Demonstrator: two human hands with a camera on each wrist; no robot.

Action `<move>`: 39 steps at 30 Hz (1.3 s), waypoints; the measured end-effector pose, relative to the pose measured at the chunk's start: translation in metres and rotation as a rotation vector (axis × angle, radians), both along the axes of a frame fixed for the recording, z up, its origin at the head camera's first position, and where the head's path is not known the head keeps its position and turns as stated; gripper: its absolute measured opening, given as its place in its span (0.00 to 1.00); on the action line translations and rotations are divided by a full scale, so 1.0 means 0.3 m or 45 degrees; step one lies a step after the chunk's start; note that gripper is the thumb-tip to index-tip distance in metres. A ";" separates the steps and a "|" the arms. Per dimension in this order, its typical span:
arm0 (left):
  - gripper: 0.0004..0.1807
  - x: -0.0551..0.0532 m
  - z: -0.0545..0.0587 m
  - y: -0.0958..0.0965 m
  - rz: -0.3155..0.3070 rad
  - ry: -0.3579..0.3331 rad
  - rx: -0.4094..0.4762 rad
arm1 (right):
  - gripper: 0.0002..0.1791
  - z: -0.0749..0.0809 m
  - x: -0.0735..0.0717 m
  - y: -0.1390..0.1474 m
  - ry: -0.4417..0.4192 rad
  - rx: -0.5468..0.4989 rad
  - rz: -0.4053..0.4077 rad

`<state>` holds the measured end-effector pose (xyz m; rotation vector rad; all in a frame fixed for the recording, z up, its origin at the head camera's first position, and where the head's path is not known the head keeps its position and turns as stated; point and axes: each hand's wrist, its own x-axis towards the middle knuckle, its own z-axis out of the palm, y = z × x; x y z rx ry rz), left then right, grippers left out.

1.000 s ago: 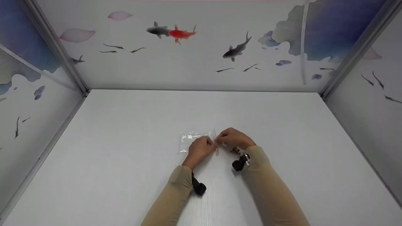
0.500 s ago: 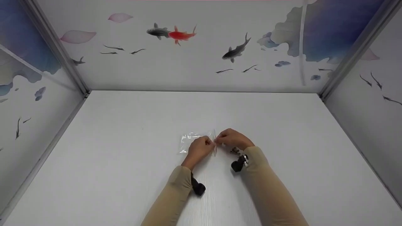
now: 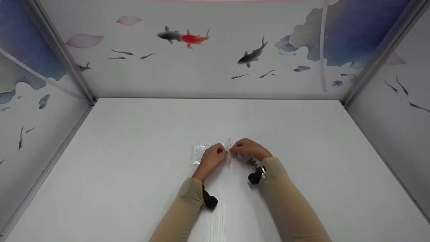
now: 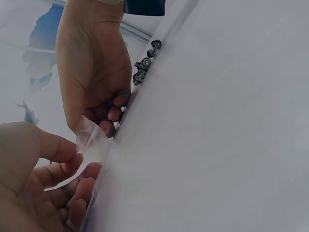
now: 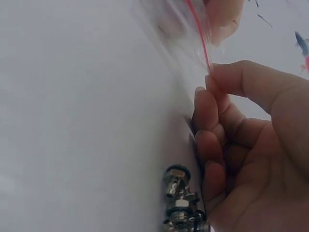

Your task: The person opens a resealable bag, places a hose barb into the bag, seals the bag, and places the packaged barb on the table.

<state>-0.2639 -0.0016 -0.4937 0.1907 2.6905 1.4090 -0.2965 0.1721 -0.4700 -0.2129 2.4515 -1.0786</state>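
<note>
A clear plastic zip bag [image 3: 198,153] lies flat on the white table, its mouth end raised between the two hands. My left hand [image 3: 212,158] pinches the bag near its mouth; in the left wrist view its thumb and forefinger grip the clear film [image 4: 91,137]. From the other side, my right hand [image 3: 250,149] pinches the mouth's edge between thumb and forefinger, at the end of the red zip line [image 5: 199,29] seen in the right wrist view. Small metal fittings [image 5: 179,205] with nuts and dark rings lie in a cluster just below the right hand.
The white tabletop [image 3: 134,188] extends around the hands. Printed panels with fish and petals [image 3: 215,77] wall it at the back and both sides, joined by metal corner posts [image 3: 75,64]. Black wrist cameras [image 3: 211,202] hang under both cuffs.
My left hand has shifted slightly left and away from the right hand, so their fingertips stand a little further apart. The right hand and the metal fittings have barely moved.
</note>
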 end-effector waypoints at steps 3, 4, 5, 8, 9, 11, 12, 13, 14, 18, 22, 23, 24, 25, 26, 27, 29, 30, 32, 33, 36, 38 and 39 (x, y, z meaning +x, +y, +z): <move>0.07 -0.002 0.000 -0.005 -0.005 0.003 0.019 | 0.15 0.004 0.002 -0.004 -0.005 -0.002 -0.002; 0.07 -0.002 0.001 -0.007 -0.004 0.008 0.024 | 0.15 0.005 0.003 -0.005 -0.002 0.003 -0.002; 0.07 -0.002 0.002 -0.008 -0.005 0.013 0.027 | 0.15 0.005 0.004 -0.006 0.003 0.009 -0.003; 0.08 -0.003 0.006 -0.014 -0.010 0.037 0.028 | 0.15 0.007 0.004 -0.005 0.022 0.027 -0.017; 0.08 -0.003 0.008 -0.016 -0.012 0.042 0.029 | 0.15 0.007 0.003 -0.005 0.030 0.030 -0.021; 0.08 -0.003 0.010 -0.022 -0.018 0.047 0.031 | 0.15 0.009 0.003 -0.005 0.047 0.033 -0.017; 0.08 -0.002 0.012 -0.026 -0.021 0.042 0.036 | 0.15 0.011 0.002 -0.006 0.053 0.036 -0.012; 0.08 -0.002 0.013 -0.030 -0.025 0.036 0.040 | 0.15 0.013 0.002 -0.007 0.063 0.041 -0.003; 0.08 -0.001 0.014 -0.034 -0.031 0.028 0.044 | 0.15 0.016 0.002 -0.008 0.066 0.044 0.005; 0.08 -0.001 0.018 -0.052 -0.060 0.029 0.031 | 0.14 0.033 0.001 -0.010 0.099 0.088 0.048; 0.08 -0.002 0.026 -0.073 -0.096 0.031 0.025 | 0.14 0.047 -0.002 -0.007 0.138 0.152 0.063; 0.08 -0.003 0.028 -0.079 -0.108 0.023 0.030 | 0.13 0.050 -0.002 -0.007 0.147 0.167 0.067; 0.09 -0.003 0.031 -0.085 -0.122 0.015 0.037 | 0.13 0.052 -0.001 -0.007 0.155 0.180 0.073; 0.09 -0.003 0.034 -0.091 -0.139 0.008 0.046 | 0.13 0.053 0.000 -0.007 0.165 0.190 0.085; 0.09 -0.003 0.036 -0.099 -0.157 -0.002 0.055 | 0.13 0.056 0.001 -0.007 0.176 0.203 0.097; 0.09 -0.003 0.037 -0.106 -0.176 -0.011 0.067 | 0.13 0.059 0.004 -0.007 0.182 0.210 0.106; 0.10 -0.003 0.039 -0.122 -0.208 -0.031 0.089 | 0.12 0.065 0.010 -0.007 0.202 0.221 0.129; 0.10 -0.003 0.039 -0.130 -0.223 -0.038 0.100 | 0.12 0.069 0.014 -0.006 0.210 0.224 0.138; 0.11 -0.003 0.040 -0.145 -0.243 -0.048 0.118 | 0.12 0.079 0.022 -0.004 0.223 0.230 0.155; 0.11 -0.003 0.039 -0.151 -0.251 -0.044 0.122 | 0.11 0.083 0.025 -0.003 0.231 0.228 0.165; 0.11 -0.003 0.039 -0.168 -0.274 -0.013 0.113 | 0.11 0.094 0.034 -0.001 0.242 0.226 0.185; 0.10 -0.003 0.037 -0.177 -0.282 0.001 0.110 | 0.12 0.099 0.037 0.003 0.243 0.227 0.187; 0.10 -0.004 0.035 -0.181 -0.284 0.006 0.105 | 0.11 0.101 0.039 0.004 0.242 0.229 0.182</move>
